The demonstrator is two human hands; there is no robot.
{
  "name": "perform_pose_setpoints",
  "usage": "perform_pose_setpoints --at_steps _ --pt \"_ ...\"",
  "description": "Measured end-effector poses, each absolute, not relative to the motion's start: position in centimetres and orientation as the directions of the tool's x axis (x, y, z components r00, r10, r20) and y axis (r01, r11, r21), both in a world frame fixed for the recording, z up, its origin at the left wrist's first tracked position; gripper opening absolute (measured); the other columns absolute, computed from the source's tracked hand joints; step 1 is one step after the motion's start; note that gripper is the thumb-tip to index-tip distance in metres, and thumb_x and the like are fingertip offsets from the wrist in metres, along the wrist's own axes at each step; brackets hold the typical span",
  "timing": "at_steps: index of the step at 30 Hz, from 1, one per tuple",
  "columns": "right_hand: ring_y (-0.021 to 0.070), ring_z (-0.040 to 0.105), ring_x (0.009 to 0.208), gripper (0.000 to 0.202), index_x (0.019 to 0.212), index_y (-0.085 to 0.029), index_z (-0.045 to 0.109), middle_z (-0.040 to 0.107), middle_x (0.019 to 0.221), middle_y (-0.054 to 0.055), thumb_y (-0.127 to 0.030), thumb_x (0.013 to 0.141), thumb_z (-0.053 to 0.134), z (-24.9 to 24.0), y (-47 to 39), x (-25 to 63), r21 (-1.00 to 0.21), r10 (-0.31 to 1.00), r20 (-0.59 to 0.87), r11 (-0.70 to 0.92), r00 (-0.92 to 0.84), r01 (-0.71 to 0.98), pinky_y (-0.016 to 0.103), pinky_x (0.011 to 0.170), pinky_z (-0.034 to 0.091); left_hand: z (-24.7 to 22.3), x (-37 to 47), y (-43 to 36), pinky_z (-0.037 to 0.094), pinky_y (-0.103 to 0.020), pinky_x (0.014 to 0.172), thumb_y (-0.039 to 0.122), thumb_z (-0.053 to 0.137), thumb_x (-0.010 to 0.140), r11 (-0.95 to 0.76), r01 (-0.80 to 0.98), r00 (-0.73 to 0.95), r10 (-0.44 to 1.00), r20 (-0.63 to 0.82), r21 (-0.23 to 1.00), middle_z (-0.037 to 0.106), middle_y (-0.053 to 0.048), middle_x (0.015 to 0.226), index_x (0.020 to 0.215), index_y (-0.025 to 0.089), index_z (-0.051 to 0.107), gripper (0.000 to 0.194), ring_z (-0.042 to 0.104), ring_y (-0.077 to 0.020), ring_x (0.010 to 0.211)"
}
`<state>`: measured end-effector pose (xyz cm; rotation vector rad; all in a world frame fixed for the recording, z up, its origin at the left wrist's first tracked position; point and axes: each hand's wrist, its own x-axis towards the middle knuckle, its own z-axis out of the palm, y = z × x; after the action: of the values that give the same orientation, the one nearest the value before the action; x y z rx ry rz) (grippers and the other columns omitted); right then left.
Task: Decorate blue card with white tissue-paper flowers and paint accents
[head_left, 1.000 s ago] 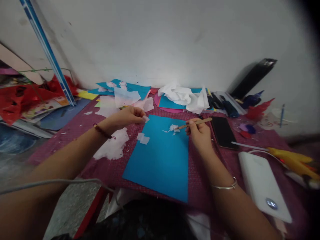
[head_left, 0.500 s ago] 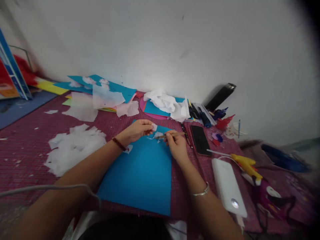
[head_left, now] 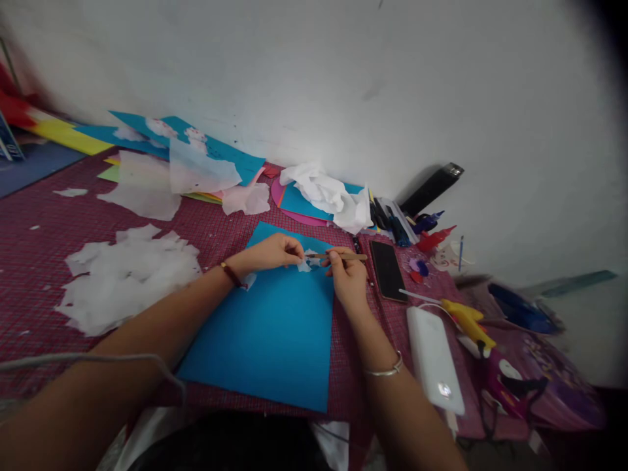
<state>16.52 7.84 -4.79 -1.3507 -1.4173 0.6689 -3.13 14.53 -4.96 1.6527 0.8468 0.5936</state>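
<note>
Over 1 blue sheet [head_left: 265,333], clamps 1 stick [head_left: 353,256] in right hand [head_left: 350,281], 1 white scrap [head_left: 303,267] in left hand [head_left: 273,252], now lowered closer than before.

Two hands [head_left: 275,251] and one stick [head_left: 352,256] are near the far edge of one blue sheet [head_left: 267,333]; toward the table's [head_left: 206,232] right edge lie one phone [head_left: 387,270], one power bank [head_left: 434,358], one glue gun [head_left: 466,318]

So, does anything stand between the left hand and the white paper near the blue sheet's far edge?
Nothing visible: the left hand is right at the white paper on the blue sheet. The wooden stick in the right hand reaches in from the other side, seemingly without blocking.
</note>
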Motion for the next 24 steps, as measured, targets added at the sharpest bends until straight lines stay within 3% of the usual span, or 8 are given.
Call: perform_pose_setpoints --at_steps 3,6,11,18,24 --pt "0.0122 0.057 0.049 0.026 0.086 -0.017 0.063 0.067 0.069 0.001 -0.041 0.089 0.053 -4.6 7.8 16.6 -0.907 0.943 0.291 0.219 0.162 0.360 0.024 0.049 0.044 -5.5 -2.1 14.7 0.041 -0.024 0.062 0.012 0.059 0.072 -0.298 0.354 0.534 0.843 0.070 0.887 0.066 0.000 0.069 0.072 0.015 0.068 0.009 0.056 -0.0123 0.064" --pt "0.0127 0.057 0.049 0.025 0.086 -0.018 0.061 0.065 0.065 0.000 -0.042 0.089 0.053 -4.2 7.6 16.7 -0.918 0.924 0.314 0.237 0.218 0.318 0.025 0.049 0.045 -5.8 -1.5 14.8 0.042 -0.024 0.064 0.011 0.058 0.074 -0.363 0.413 0.503 0.855 0.123 0.835 0.067 -0.002 0.074 0.073 0.015 0.067 0.011 0.059 -0.0134 0.069" --pt "0.0128 0.057 0.051 0.022 0.083 -0.020 0.059 0.062 0.061 -0.002 -0.039 0.091 0.052 -3.9 7.1 16.7 -0.915 0.905 0.367 0.309 0.216 0.259 0.025 0.051 0.046 -5.8 -1.5 14.9 0.042 -0.023 0.063 0.010 0.059 0.074 -0.372 0.438 0.498 0.859 0.124 0.819 0.068 -0.002 0.074 0.073 0.015 0.067 0.009 0.060 -0.0132 0.069" --pt "0.0137 0.058 0.054 0.023 0.083 -0.020 0.062 0.063 0.064 -0.001 -0.037 0.093 0.051 -4.8 7.2 16.5 -0.827 0.914 0.398 0.321 0.077 0.462 0.026 0.054 0.045 -5.9 -1.3 15.0 0.044 -0.023 0.063 0.010 0.058 0.073 -0.359 0.468 0.474 0.873 0.113 0.808 0.070 -0.003 0.074 0.073 0.014 0.069 0.012 0.061 -0.0140 0.069" --pt "0.0135 0.058 0.054 0.023 0.088 -0.019 0.060 0.062 0.066 -0.001 -0.039 0.094 0.049 -3.9 6.7 16.4 -0.860 0.850 0.462 0.360 0.254 0.362 0.027 0.054 0.048 -6.1 -1.1 15.2 0.045 -0.023 0.064 0.009 0.059 0.074 -0.349 0.474 0.452 0.884 0.117 0.808 0.072 -0.005 0.077 0.076 0.013 0.071 0.013 0.063 -0.0146 0.070"
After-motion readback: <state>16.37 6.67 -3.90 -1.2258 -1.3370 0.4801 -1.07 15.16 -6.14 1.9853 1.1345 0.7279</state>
